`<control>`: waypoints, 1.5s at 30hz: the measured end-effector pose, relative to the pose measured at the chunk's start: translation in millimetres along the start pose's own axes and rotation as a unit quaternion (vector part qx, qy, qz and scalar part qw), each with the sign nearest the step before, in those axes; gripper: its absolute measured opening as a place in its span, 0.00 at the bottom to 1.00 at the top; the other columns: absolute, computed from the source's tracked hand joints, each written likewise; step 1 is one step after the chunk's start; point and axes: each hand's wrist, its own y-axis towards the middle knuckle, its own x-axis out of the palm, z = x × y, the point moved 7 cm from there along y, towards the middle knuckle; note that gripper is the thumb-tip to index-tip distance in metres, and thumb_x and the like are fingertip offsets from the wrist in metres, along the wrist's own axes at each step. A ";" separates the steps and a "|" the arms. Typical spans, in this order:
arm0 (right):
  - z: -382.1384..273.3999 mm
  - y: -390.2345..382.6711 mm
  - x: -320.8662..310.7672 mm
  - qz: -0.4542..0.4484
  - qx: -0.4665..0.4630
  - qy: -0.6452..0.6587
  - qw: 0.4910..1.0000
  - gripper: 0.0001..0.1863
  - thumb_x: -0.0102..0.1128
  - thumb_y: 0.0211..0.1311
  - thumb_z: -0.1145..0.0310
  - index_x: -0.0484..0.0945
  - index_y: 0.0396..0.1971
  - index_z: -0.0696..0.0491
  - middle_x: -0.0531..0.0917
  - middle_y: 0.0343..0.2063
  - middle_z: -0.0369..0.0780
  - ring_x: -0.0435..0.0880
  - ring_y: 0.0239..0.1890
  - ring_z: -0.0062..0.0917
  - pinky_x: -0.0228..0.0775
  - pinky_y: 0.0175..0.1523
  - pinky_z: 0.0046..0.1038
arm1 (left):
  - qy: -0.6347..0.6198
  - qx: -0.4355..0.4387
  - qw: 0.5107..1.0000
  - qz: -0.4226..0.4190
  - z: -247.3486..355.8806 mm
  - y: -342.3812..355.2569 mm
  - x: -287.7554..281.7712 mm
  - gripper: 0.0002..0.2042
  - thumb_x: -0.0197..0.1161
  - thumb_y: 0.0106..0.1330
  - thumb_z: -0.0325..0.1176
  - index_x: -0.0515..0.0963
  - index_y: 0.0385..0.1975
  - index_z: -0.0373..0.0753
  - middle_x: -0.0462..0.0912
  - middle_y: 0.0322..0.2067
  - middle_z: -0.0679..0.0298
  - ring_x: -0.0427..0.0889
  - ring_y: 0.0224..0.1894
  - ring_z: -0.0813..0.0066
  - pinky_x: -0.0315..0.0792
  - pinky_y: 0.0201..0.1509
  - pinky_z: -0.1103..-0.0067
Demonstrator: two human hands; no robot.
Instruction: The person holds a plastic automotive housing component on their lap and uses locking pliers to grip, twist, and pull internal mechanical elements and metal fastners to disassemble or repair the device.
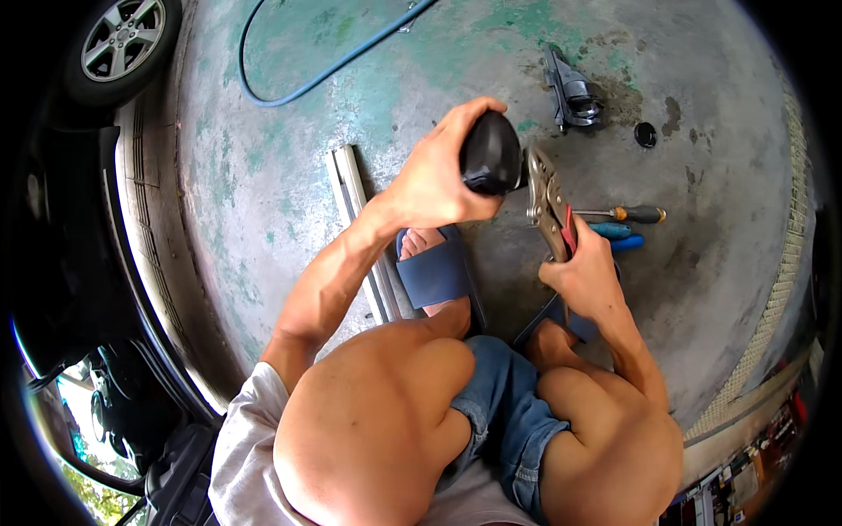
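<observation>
My left hand (438, 180) wraps around a black rounded part (491, 153) and holds it up above the concrete floor. My right hand (586, 273) grips the handles of silver locking pliers (545, 200) with a red lever. The pliers' jaws meet the right side of the black part. I am squatting, with both knees at the bottom of the view and my feet in blue sandals (436, 272) under the hands.
A black mechanical part (572, 92) and a small black cap (645, 134) lie on the floor beyond the hands. Screwdrivers with orange (636, 214) and blue (618, 235) handles lie at right. Pale metal strips (351, 188) lie at left, near a blue hose (298, 83). A car wheel (123, 39) stands at upper left.
</observation>
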 end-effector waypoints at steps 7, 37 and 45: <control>7.6 -14.4 -48.9 0.050 -0.031 -0.045 0.997 0.22 0.66 0.44 0.69 0.78 0.42 0.60 0.84 0.28 0.53 0.87 0.31 0.46 0.77 0.38 0.40 | -0.012 0.030 0.999 -0.025 24.3 30.4 27.6 0.46 0.76 0.37 0.29 0.67 0.66 0.44 0.77 0.52 0.54 0.78 0.56 0.57 0.71 0.63 0.67; -21.4 52.4 52.6 -0.065 0.143 0.157 0.975 0.14 0.67 0.39 0.72 0.81 0.27 0.66 0.85 0.26 0.51 0.87 0.29 0.36 0.75 0.31 0.40 | 0.292 -0.230 0.909 0.188 -100.0 23.5 14.6 0.23 0.63 0.65 0.55 0.81 0.48 0.41 0.88 0.37 0.44 0.87 0.41 0.40 0.78 0.47 0.54; -35.6 69.1 47.4 -0.166 0.163 0.225 0.946 0.09 0.64 0.42 0.70 0.81 0.21 0.61 0.81 0.16 0.45 0.81 0.18 0.32 0.71 0.22 0.37 | 0.286 -0.250 0.913 0.145 -98.8 47.1 2.3 0.26 0.65 0.61 0.55 0.84 0.39 0.33 0.87 0.34 0.43 0.88 0.41 0.44 0.79 0.47 0.59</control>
